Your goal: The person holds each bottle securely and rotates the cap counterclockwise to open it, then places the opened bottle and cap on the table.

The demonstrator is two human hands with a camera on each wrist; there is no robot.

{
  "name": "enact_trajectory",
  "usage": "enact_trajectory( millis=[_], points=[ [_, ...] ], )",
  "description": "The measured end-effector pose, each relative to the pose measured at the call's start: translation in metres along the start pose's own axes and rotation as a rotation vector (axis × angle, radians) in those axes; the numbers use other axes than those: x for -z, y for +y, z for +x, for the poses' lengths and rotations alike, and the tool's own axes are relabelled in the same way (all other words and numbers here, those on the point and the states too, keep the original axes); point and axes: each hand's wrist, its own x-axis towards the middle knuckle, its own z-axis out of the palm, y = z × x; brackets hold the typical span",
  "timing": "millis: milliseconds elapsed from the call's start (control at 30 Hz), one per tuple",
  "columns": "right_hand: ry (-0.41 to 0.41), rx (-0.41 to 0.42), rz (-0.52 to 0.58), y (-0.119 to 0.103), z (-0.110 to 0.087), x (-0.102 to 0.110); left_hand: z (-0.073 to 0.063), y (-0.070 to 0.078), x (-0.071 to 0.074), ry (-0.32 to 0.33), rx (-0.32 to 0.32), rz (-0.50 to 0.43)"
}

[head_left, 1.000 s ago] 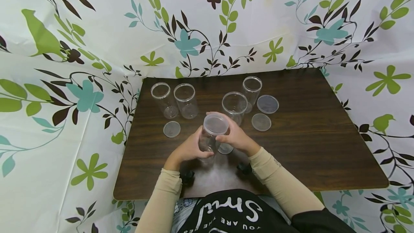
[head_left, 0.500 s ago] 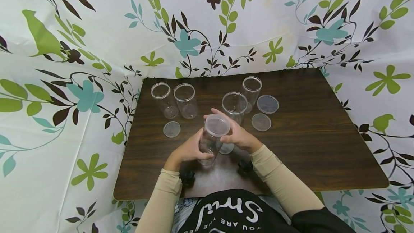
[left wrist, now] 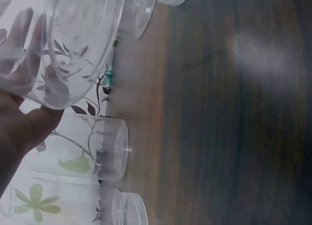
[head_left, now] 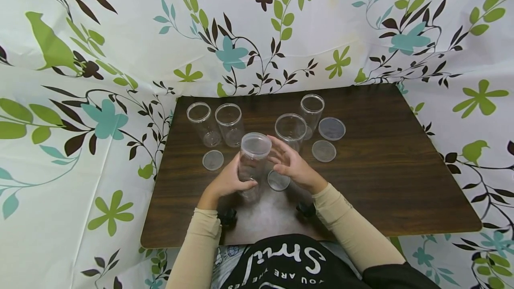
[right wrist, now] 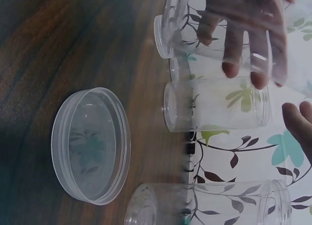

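Note:
A clear plastic jar (head_left: 250, 175) with a translucent lid (head_left: 256, 144) on top stands upright in my left hand (head_left: 225, 181), which grips its side. In the left wrist view the jar's base (left wrist: 78, 64) tilts over the table. My right hand (head_left: 295, 167) is just right of the jar with fingers loosely bent, holding nothing. Its fingertips (right wrist: 297, 120) show apart from the jar in the right wrist view. Below the right hand a loose round lid (head_left: 279, 180) lies on the table, seen large as the same lid (right wrist: 91, 146) from the right wrist.
Two uncovered jars (head_left: 230, 124) stand at the back left, with a lid (head_left: 213, 160) before them. A wide jar (head_left: 291, 129) and a narrower jar (head_left: 312, 109) stand behind the right hand. Two lids (head_left: 332, 128) lie beside those. The brown table (head_left: 393, 168) meets a patterned curtain (head_left: 132, 21).
The left hand has carried the lidded jar a little left and up. My right hand has let go of the jar and its fingers now stand off from it.

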Motion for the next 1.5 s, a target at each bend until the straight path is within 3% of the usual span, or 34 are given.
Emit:
enact_trajectory(
  millis=[133,267,600,833,967,1267,1500],
  points=[
    [0.004,0.004,-0.035,-0.001,0.000,-0.003,0.000,-0.002,0.000,0.016,0.022,0.030],
    [0.014,-0.008,-0.067,-0.002,0.002,-0.005,0.002,-0.005,-0.002,-0.008,0.028,0.104],
    [-0.019,0.025,-0.108,-0.002,0.009,0.001,0.009,-0.003,-0.017,-0.097,-0.029,0.216],
    [-0.091,0.005,-0.046,-0.002,0.009,0.005,0.010,-0.002,-0.020,-0.150,-0.028,0.166],
    [-0.089,-0.008,0.008,-0.002,0.008,0.005,0.010,0.000,-0.020,-0.163,-0.032,0.106],
    [0.007,-0.008,0.075,0.003,0.006,0.003,0.005,-0.003,-0.010,-0.056,0.002,0.098],
    [0.067,0.011,0.009,0.003,0.003,-0.002,0.002,-0.008,-0.001,0.038,0.000,0.034]
  ],
)
